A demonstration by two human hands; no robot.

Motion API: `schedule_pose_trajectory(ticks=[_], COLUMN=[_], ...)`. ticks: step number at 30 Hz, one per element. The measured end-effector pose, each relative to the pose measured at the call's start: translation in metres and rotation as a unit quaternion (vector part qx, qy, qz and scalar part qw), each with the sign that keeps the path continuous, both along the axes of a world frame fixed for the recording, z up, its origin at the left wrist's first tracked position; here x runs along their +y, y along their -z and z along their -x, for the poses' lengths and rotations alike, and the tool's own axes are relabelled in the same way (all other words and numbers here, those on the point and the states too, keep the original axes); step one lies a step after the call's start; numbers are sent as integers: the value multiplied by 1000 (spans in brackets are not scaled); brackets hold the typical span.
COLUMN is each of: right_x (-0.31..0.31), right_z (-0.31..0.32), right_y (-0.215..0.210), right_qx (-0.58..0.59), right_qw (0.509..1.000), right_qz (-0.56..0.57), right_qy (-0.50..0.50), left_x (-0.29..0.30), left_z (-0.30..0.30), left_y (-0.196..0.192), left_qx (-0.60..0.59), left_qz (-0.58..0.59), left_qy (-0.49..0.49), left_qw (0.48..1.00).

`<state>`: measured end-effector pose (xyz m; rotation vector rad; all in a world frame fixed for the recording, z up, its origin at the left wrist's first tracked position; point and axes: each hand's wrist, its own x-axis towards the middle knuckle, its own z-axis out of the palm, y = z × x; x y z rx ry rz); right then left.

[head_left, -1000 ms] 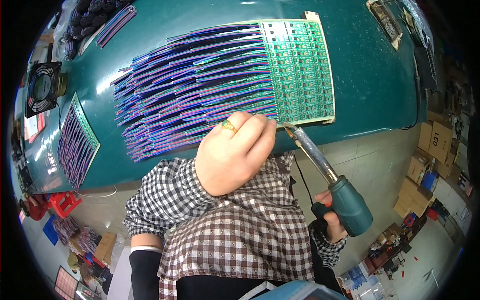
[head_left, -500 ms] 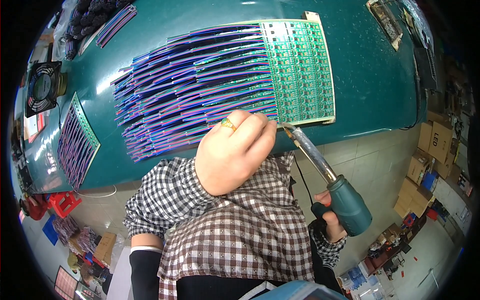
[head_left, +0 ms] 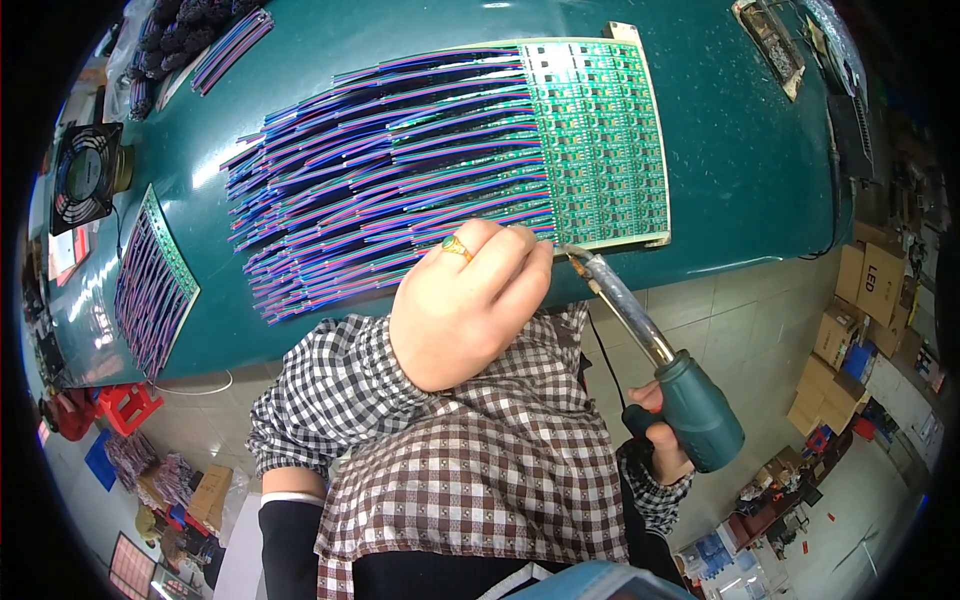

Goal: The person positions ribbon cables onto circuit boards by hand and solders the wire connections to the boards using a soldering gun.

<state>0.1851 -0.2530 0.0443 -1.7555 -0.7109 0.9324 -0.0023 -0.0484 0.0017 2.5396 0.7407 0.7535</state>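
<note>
A green circuit board panel point(head_left: 605, 150) lies on the table, with rows of small parts. Rows of thin blue, red and black wires point(head_left: 400, 165) run leftward off it. At the panel's near edge, my left hand point(head_left: 470, 305), wearing a ring, is closed over the wire ends; whatever its fingertips pinch is hidden. My right hand point(head_left: 662, 445) grips a soldering gun point(head_left: 700, 410) by its dark green handle, below the table edge. Its bent tip point(head_left: 572, 252) meets the panel's near corner, right beside my left fingertips.
A smaller wired panel point(head_left: 160, 285) and a black fan point(head_left: 87, 178) sit on the green table point(head_left: 740, 190) at left. Bundled wires point(head_left: 232, 50) lie far left, a worn metal tray point(head_left: 770, 48) far right. Cardboard boxes point(head_left: 865, 285) and a red stool point(head_left: 130, 407) stand beyond the table.
</note>
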Motion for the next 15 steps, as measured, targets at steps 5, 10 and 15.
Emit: schedule_pose_trajectory(ticks=[5,10,15], right_x=[-1,1,-2], right_z=[-4,-1,-4], right_y=[2,-1,2], right_qx=[-18,2,-4], right_qw=[1000,1000,1000], right_qz=[2,1,-8], right_qy=[-12,4,-13], left_x=[0,0,-1], left_z=[-2,-3,-2], left_y=[-1,-1,0], left_qx=[0,1,2], left_qz=[2,-2,-7], left_qy=[0,0,-1], left_qw=[1000,1000,1000])
